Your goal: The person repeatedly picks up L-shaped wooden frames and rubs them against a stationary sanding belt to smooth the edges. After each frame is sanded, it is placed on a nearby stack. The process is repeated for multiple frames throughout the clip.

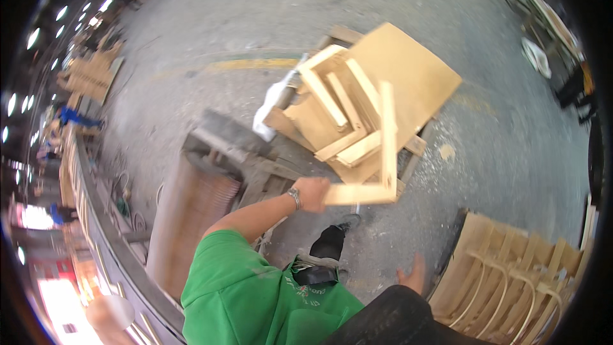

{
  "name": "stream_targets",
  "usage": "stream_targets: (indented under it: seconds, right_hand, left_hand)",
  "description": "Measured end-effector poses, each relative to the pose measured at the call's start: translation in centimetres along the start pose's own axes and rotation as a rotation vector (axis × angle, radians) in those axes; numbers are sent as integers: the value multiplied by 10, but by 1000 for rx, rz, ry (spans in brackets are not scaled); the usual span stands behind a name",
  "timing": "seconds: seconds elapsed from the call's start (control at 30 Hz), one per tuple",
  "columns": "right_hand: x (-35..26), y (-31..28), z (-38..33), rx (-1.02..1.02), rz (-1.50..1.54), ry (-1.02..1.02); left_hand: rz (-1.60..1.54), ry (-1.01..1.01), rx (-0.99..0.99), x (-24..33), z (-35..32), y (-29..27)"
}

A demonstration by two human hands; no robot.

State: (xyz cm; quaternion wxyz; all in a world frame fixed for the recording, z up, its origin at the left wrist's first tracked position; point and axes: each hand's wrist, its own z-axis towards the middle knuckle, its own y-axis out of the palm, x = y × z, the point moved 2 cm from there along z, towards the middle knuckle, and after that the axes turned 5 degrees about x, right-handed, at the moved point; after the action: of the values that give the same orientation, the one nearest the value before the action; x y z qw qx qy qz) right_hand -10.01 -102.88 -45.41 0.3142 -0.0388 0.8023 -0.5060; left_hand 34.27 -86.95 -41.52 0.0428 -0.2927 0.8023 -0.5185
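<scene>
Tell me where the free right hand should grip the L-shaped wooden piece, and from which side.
Probably the longer leg of the L-shaped wooden piece, near the corner, coming from the right: the left hand holds the other leg's end, and the longer leg's outer edge faces the right hand's side.

Frame pieces lie on a pallet ahead, with stacked slats nearer, to the right

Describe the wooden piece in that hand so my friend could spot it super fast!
Start at the big flat tan board. Below it in the picture, the left hand, with a watch on its wrist, grips one end of an L-shaped wooden piece. Other wooden pieces lie heaped beside the board; only this one is held.
</scene>
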Motion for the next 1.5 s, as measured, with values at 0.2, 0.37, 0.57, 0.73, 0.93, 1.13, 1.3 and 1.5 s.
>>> stream_targets:
  seconds: [0.2,0.37,0.57,0.73,0.93,1.13,1.3,1.5]
  right_hand:
    - [-134,-90,-2,65,-448,-716]
    - [-201,-90,-44,-94,-602,-1287]
    - [-254,-37,-103,-187,-362,-1469]
    - [-328,81,-169,-155,-165,-1503]
    - [-454,217,-194,-254,-330,-1459]
    - [-536,266,-198,-211,-317,-1422]
    - [-455,215,-206,-264,-387,-1407]
    - [-400,99,-240,-323,-937,-1277]
  left_hand:
    - [14,422,106,10,-226,13]
    - [24,522,88,11,-351,24]
    - [91,126,377,-37,-463,12]
    - [-73,-436,717,-151,-511,53]
    - [11,-965,864,-314,-528,74]
    - [60,-862,1071,-419,-544,35]
    - [-103,-879,1076,-327,-526,89]
    - [-193,-787,1341,-215,-518,125]
